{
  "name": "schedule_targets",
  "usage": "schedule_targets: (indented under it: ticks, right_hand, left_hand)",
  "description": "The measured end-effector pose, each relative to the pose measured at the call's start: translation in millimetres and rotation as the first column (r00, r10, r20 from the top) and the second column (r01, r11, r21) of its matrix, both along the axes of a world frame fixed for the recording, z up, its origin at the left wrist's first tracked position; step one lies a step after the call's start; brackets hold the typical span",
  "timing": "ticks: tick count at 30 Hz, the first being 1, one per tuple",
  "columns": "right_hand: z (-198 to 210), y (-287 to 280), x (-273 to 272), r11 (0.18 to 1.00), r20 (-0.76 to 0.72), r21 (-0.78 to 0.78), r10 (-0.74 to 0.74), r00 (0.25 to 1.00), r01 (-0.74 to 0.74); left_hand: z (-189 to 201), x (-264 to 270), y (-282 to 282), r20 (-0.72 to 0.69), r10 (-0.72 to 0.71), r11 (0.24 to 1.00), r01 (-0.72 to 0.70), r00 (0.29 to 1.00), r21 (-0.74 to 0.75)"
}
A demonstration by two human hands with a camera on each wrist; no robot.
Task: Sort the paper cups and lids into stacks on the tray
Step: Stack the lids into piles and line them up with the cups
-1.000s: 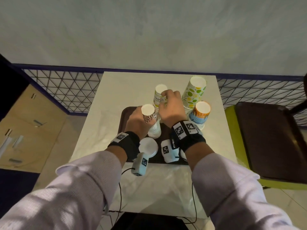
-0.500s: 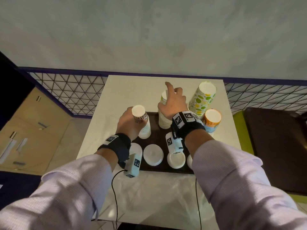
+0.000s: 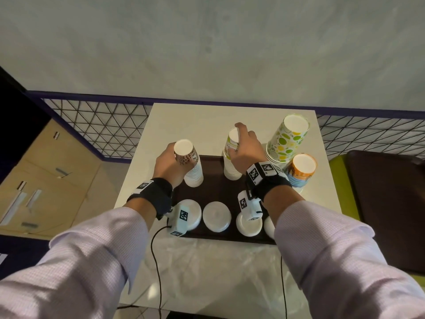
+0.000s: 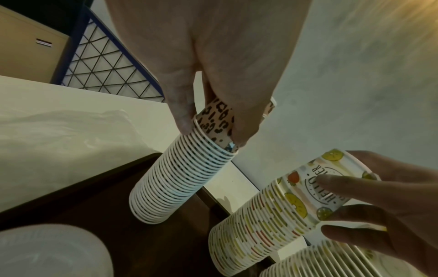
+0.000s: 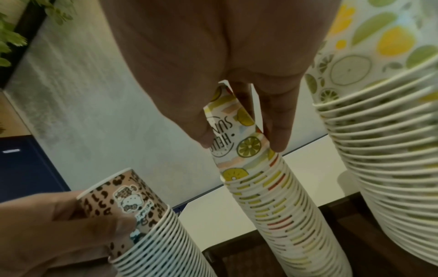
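Note:
A dark brown tray (image 3: pixel 218 189) lies on the white table (image 3: pixel 195 120). At its back left my left hand (image 3: pixel 176 163) grips the top cup of an upside-down leopard-print cup stack (image 3: pixel 192 173); in the left wrist view the thumb and fingers (image 4: pixel 182 120) pinch that cup just above the stack's rims (image 4: pixel 180 180). My right hand (image 3: pixel 241 147) holds the top of the fruit-print cup stack (image 3: pixel 231 166) at the tray's back middle, thumb and fingers either side of it (image 5: pixel 239 142). Several white lids (image 3: pixel 216 216) lie in a row along the tray's front edge.
A tall citrus-print cup stack (image 3: pixel 287 141) and a shorter orange-and-blue stack (image 3: pixel 301 172) stand close to the right of my right hand. A green chair with a dark seat (image 3: pixel 386 203) is beside the table. Wire fencing (image 3: pixel 103 125) runs behind.
My left hand has carried the leopard-print stack leftward, away from the fruit-print stack. The right hand's raised forefinger has come down onto the fruit-print stack's top.

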State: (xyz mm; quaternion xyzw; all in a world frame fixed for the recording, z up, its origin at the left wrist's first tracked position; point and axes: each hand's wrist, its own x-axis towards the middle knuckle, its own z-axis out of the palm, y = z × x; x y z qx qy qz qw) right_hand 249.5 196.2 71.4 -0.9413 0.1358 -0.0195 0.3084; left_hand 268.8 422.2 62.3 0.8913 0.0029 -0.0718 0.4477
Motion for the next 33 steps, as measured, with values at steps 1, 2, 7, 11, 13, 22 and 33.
schedule_targets:
  ticks: [1, 2, 7, 11, 13, 22, 33]
  right_hand:
    - [0.1, 0.7, -1.8, 1.000, 0.003, 0.008, 0.005, 1.000, -0.005]
    - [-0.6, 2.2, -3.9, 1.000, 0.013, 0.014, 0.008, 1.000, -0.008]
    - [-1.7, 13.0, -14.3, 0.999, 0.031, 0.044, 0.014, 0.999, -0.015]
    - [0.2, 15.4, -16.1, 0.998, -0.001, 0.066, 0.005, 1.000, -0.005]
    - [3.3, 16.9, -22.3, 0.997, 0.038, 0.072, -0.019, 0.999, 0.016]
    - [45.0, 7.9, -92.3, 0.996, 0.450, -0.076, -0.007, 0.893, 0.047]
    - [89.1, -58.8, -146.5, 0.910, 0.435, -0.353, -0.046, 0.899, 0.217]
  left_hand:
    - [-1.3, 0.4, -0.1, 0.002, -0.003, 1.000, 0.003, 1.000, -0.004]
    - [-2.0, 0.8, -0.4, 0.002, -0.005, 1.000, 0.005, 1.000, -0.009]
    - [0.5, 5.6, -6.6, -0.024, -0.017, 0.999, 0.016, 1.000, -0.036]
    - [6.0, 6.4, -9.5, -0.030, -0.030, 0.999, 0.030, 0.999, -0.014]
    - [11.9, 2.5, -12.7, 0.039, 0.007, 0.999, -0.009, 0.999, 0.053]
    - [49.7, -19.4, -53.4, 0.629, -0.113, 0.986, 0.009, 0.770, 0.165]
    - [50.5, -22.8, -105.2, 0.232, -0.500, 0.840, 0.402, 0.835, 0.364]
